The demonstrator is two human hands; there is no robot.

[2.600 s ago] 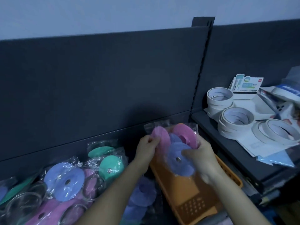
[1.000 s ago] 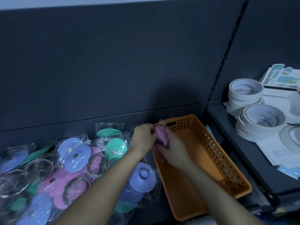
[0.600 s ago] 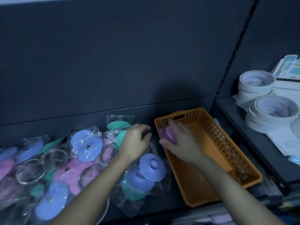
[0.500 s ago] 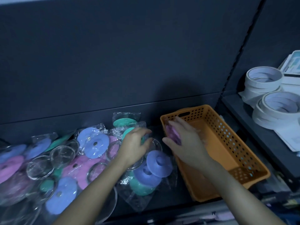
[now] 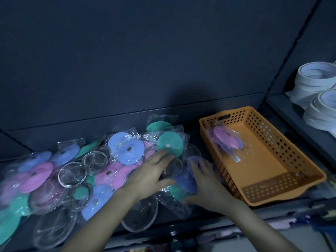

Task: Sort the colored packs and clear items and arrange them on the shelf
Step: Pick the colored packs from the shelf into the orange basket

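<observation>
One dark shelf (image 5: 192,137) is carrying the lot. A pile of bagged packs (image 5: 76,175) (purple, pink and green discs, mixed with clear mesh-bottomed rounds) is sprawling over its left and middle. An orange perforated basket (image 5: 276,193) is sitting at the right end, just beside the pile. White tape rolls (image 5: 316,82) are sitting stacked on the neighbouring shelf, far right. Left hand (image 5: 152,177) is lying on the pile, fingers spread flat, gripping nothing, fingertips reaching the edge of a green pack (image 5: 170,146). Right hand (image 5: 207,186) is clutching a purple-green pack (image 5: 183,180) at the pile's right edge, fingers curling over the top, thumb underneath; motion blur is softening detail here. One pink-purple pack (image 5: 227,140) is lying inside the basket, towards its back-left corner.
</observation>
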